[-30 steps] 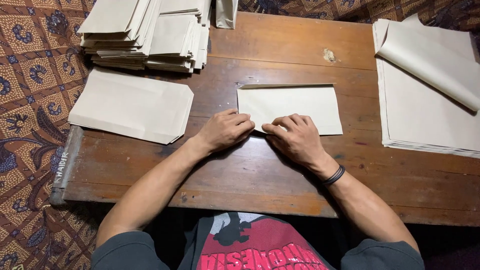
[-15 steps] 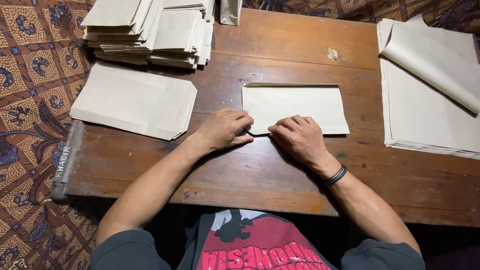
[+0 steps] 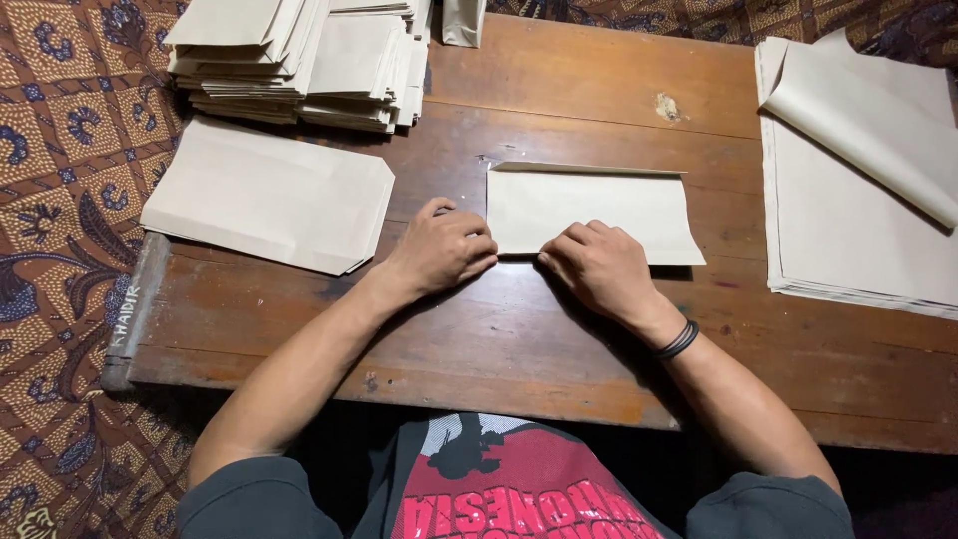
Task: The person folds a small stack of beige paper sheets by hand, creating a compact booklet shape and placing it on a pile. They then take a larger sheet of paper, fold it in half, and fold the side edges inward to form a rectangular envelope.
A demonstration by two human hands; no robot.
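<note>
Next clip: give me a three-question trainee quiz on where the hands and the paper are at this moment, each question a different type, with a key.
1. True or false: both hands rest on the near edge of the folded paper piece.
2. Multiple choice: the stack of flat paper sheets lies A) at the table's right side, B) on the patterned cloth, C) under the left hand.
3. Fill in: the dark band is worn on the wrist of the ___ hand.

Key
1. True: the left hand and the right hand press its lower edge on the wooden table.
2. A.
3. Right; the wristband sits just behind that hand.
</note>
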